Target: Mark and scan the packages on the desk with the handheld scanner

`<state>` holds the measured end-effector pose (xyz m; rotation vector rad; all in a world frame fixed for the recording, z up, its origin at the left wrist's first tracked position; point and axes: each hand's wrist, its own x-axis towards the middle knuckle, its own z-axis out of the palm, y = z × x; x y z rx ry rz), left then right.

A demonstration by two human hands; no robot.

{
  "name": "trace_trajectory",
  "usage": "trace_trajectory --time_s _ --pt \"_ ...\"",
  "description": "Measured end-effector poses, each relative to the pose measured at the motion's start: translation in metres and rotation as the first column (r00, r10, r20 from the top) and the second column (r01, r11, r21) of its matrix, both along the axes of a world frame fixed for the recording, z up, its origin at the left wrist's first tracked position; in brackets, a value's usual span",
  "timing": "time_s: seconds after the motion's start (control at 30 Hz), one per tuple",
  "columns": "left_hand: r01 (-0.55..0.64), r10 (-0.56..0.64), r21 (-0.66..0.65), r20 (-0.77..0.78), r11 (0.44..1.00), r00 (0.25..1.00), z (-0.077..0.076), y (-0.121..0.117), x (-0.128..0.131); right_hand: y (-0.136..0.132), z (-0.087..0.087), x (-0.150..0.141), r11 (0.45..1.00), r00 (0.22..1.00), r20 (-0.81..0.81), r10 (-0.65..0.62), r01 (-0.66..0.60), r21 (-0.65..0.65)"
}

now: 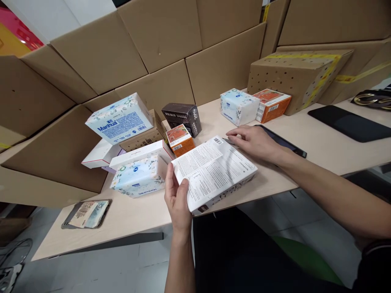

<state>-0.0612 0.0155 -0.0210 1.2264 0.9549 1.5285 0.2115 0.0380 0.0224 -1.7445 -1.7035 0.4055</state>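
Note:
My left hand [179, 199] grips the left end of a white box [218, 171] covered in small print, thumb on top and fingers at its side. The box lies near the table's front edge, with a barcode at its far corner. Beside that corner is my right hand [252, 140], its fingers bent together around a slim dark thing that I cannot make out. A phone [282, 140] lies on the table, partly behind the right wrist. Left of the box sit a Manhua tissue pack [139, 177] and a small orange box [180, 140].
A dark brown box [183, 116] stands behind, with another tissue pack [120, 118] stacked at left. At the back right are a third tissue pack [238, 106] and an orange box [271, 106]. Banknotes [88, 213] lie front left. Cardboard walls [159, 89] border the table.

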Motion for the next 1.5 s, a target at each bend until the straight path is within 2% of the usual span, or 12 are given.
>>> trace_trajectory --time_s 0.13,0.23,0.33,0.43,0.53,0.6,0.67,0.8,0.93,1.13,1.3,1.5 --pt "-0.014 0.014 0.016 -0.026 1.0 1.0 -0.002 0.001 -0.001 0.001 0.001 -0.002 0.983 0.942 0.324 0.088 -0.03 -0.18" --pt "-0.031 0.032 0.038 -0.026 0.999 0.999 -0.002 -0.001 -0.002 0.0 0.006 -0.011 0.962 0.894 0.438 0.092 0.033 -0.271" --pt "-0.064 0.077 0.188 -0.067 0.98 0.995 0.0 -0.005 -0.001 -0.001 0.011 -0.016 0.941 0.873 0.475 0.11 0.062 -0.332" --pt "-0.092 0.17 0.439 -0.142 0.894 0.975 0.003 -0.009 -0.001 0.001 0.009 -0.01 0.972 0.94 0.326 0.103 -0.025 -0.235" --pt "-0.031 0.214 0.594 -0.24 0.804 0.947 0.004 -0.01 -0.001 0.004 0.007 0.004 0.999 0.998 -0.043 -0.04 0.041 0.023" --pt "0.022 0.218 0.611 -0.316 0.791 0.924 0.005 -0.01 -0.002 0.003 0.01 0.011 0.989 0.926 -0.371 -0.075 0.117 0.092" --pt "0.049 0.225 0.603 -0.371 0.797 0.901 0.007 -0.009 -0.002 0.001 0.018 0.015 0.984 0.802 -0.597 -0.005 0.109 0.139" --pt "0.065 0.214 0.582 -0.397 0.81 0.893 0.009 -0.006 -0.002 -0.004 0.038 0.005 0.964 0.683 -0.715 0.147 0.063 0.259" --pt "0.064 0.198 0.566 -0.389 0.822 0.9 0.01 -0.003 -0.001 0.001 0.052 -0.02 0.966 0.625 -0.747 0.227 -0.046 0.255" --pt "0.084 0.186 0.567 -0.402 0.819 0.897 0.01 -0.004 -0.003 0.017 0.046 -0.063 0.949 0.728 -0.611 0.312 -0.264 0.171" --pt "0.1 0.175 0.558 -0.418 0.824 0.891 0.009 -0.004 -0.004 0.017 0.035 -0.071 0.965 0.86 -0.449 0.244 -0.169 0.201" --pt "0.099 0.18 0.558 -0.424 0.824 0.888 0.009 -0.005 -0.003 0.017 0.037 -0.068 0.971 0.914 -0.345 0.214 -0.162 0.176"
